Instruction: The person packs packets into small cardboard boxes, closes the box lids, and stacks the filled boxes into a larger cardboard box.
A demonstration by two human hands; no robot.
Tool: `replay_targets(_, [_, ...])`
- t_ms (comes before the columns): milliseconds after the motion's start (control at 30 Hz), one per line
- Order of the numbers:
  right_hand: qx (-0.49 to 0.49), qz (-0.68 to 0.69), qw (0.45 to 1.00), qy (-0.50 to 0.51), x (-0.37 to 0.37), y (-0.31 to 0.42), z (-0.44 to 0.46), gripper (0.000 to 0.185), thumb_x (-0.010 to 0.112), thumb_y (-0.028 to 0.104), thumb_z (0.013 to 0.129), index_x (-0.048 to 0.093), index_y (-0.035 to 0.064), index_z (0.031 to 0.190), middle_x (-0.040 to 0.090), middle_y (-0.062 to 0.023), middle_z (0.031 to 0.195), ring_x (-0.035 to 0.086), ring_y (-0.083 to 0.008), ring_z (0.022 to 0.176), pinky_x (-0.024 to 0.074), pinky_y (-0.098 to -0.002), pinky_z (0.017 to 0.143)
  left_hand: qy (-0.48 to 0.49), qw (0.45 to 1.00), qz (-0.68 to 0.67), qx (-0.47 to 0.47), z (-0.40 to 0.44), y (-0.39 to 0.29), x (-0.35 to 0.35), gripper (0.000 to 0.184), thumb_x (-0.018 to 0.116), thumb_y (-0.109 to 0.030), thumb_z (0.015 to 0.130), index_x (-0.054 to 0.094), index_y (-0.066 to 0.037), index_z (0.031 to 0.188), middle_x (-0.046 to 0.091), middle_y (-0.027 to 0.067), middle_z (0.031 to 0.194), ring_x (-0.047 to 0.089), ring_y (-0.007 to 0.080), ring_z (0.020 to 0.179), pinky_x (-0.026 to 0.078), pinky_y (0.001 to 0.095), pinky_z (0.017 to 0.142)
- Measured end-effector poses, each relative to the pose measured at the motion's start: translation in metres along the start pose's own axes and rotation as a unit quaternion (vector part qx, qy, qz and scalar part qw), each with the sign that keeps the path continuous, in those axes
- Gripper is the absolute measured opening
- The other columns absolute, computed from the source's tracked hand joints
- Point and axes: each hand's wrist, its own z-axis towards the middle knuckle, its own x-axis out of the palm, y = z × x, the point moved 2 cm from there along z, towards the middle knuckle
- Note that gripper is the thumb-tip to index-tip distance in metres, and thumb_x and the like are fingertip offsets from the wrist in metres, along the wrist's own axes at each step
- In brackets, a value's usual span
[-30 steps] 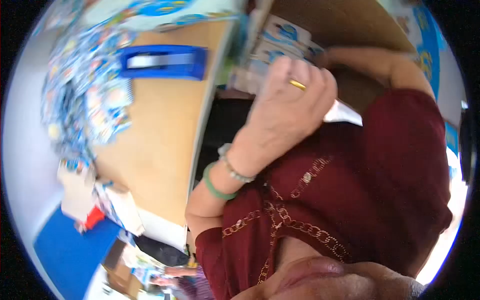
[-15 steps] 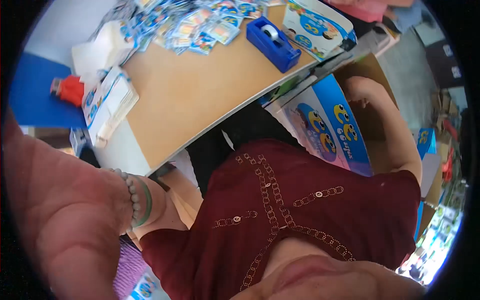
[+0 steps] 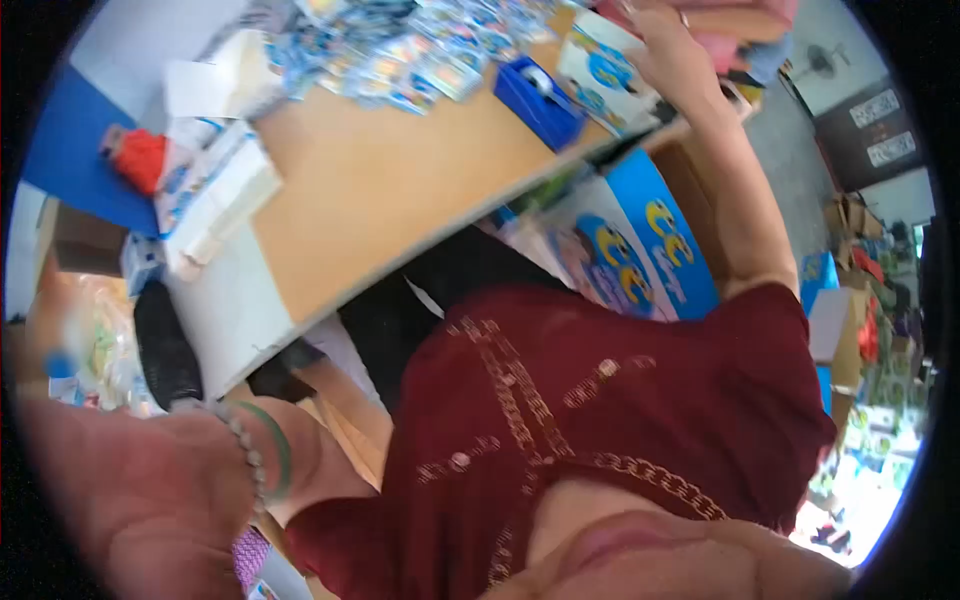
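Note:
My left hand (image 3: 140,490) is raised close to the camera, palm showing, with a beaded bracelet (image 3: 243,450) and a green bangle (image 3: 275,450) at its wrist. The frame edge cuts off its fingers, and nothing held shows. Stretched forward, my right hand (image 3: 668,50) is over the right end of the table, beside a white and blue printed box (image 3: 605,70). Blur hides its fingers; I cannot tell whether they touch the box. A blue tape dispenser (image 3: 540,105) stands left of that box.
Many small printed packets (image 3: 400,55) are heaped on the table (image 3: 350,180). White cartons (image 3: 225,185) and a red item (image 3: 138,160) are at its left. Below the right edge stands a large printed cardboard box (image 3: 650,230). Another person in pink (image 3: 770,15) is beyond.
My right hand has risen out of the large cardboard box and reached forward to the table's right end. My left hand has moved down slightly. The view has shifted.

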Motion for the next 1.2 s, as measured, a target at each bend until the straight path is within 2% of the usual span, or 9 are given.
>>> replay_targets(467, [-0.454,0.127,0.874,0.118,0.086,0.231,0.059,0.033,0.063,0.018,0.085,0.063,0.0060,0.115,0.058,-0.0128,0.129,0.054,-0.0326,0.117,0.0463,-0.0397,0.096,-0.068,0.964,0.257,-0.031,-0.020,-0.052,-0.066,0.043,0.074,-0.004,0.072,0.061,0.007,0.112,0.061,0.0199,0.115,0.057,0.0338,0.113,0.045,0.0410,0.098])
replay_targets(567, [-0.435,0.192,0.880,-0.011,0.124,0.294,0.112,0.026,0.059,0.015,0.086,0.064,0.0057,0.109,0.059,-0.0117,0.126,0.055,-0.0306,0.115,0.0471,-0.0399,0.092,-0.089,0.940,0.323,-0.066,-0.031,-0.039,-0.084,0.044,0.075,-0.003,0.072,0.061,0.007,0.112,0.061,0.0198,0.116,0.056,0.0337,0.113,0.045,0.0406,0.098])
replay_targets(667, [-0.447,0.104,0.881,-0.119,0.156,0.347,0.170,0.058,0.070,0.030,0.079,0.054,0.0056,0.128,0.058,-0.0227,0.121,0.054,-0.0365,0.116,0.0437,-0.0473,0.097,-0.060,0.889,0.406,-0.204,-0.060,-0.009,-0.089,0.044,0.075,-0.002,0.072,0.061,0.007,0.113,0.061,0.0198,0.117,0.056,0.0336,0.114,0.045,0.0402,0.098])
replay_targets(767, [-0.404,0.048,0.898,-0.170,0.182,0.375,0.197,0.022,0.057,0.011,0.083,0.064,0.0064,0.103,0.063,-0.0131,0.115,0.058,-0.0296,0.109,0.0477,-0.0414,0.087,0.008,0.837,0.390,-0.383,-0.103,0.025,-0.069,0.030,0.073,0.002,0.074,0.069,-0.003,0.103,0.064,0.0158,0.110,0.058,0.0297,0.112,0.046,0.0374,0.094])
replay_targets(833, [-0.357,0.022,0.933,0.035,0.216,0.375,0.220,0.022,0.056,0.010,0.081,0.065,0.0074,0.101,0.067,-0.0153,0.103,0.063,-0.0299,0.100,0.0489,-0.0441,0.081,-0.007,0.823,0.283,-0.492,-0.145,0.039,-0.059,0.026,0.072,0.003,0.076,0.069,-0.002,0.101,0.064,0.0163,0.110,0.059,0.0304,0.113,0.048,0.0362,0.090])
replay_targets(900, [-0.381,-0.026,0.924,0.020,0.207,0.366,0.223,0.025,0.056,0.012,0.081,0.066,0.0080,0.103,0.068,-0.0162,0.095,0.065,-0.0335,0.092,0.0500,-0.0465,0.078,-0.003,0.801,0.248,-0.545,-0.173,0.044,-0.053,0.024,0.072,0.001,0.077,0.069,-0.001,0.101,0.064,0.0163,0.111,0.061,0.0291,0.111,0.049,0.0348,0.089])
replay_targets(967, [-0.193,0.188,0.962,-0.038,0.154,0.335,0.186,0.024,0.054,0.014,0.081,0.066,0.0072,0.101,0.068,-0.0159,0.094,0.065,-0.0356,0.090,0.0509,-0.0469,0.076,0.011,0.779,0.205,-0.593,-0.191,0.049,-0.044,0.023,0.071,0.000,0.078,0.068,0.000,0.101,0.064,0.0164,0.112,0.062,0.0279,0.108,0.049,0.0347,0.088])
replay_targets(1100, [-0.443,0.289,0.849,0.017,0.101,0.313,0.072,0.021,0.059,0.016,0.076,0.063,0.0051,0.094,0.064,-0.0150,0.091,0.062,-0.0345,0.089,0.0493,-0.0439,0.078,-0.110,0.795,0.134,-0.581,-0.193,0.071,-0.010,0.049,0.071,-0.012,0.085,0.054,0.003,0.129,0.062,0.0154,0.119,0.060,0.0230,0.109,0.048,0.0324,0.090])
replay_targets(1200, [-0.449,0.291,0.838,0.108,0.092,0.331,-0.015,0.010,0.059,0.014,0.077,0.065,0.0073,0.082,0.065,-0.0111,0.087,0.064,-0.0315,0.088,0.0508,-0.0446,0.078,-0.127,0.789,0.113,-0.590,-0.195,0.077,0.010,0.055,0.068,-0.016,0.088,0.047,0.004,0.135,0.060,0.0157,0.123,0.058,0.0206,0.108,0.047,0.0307,0.090])
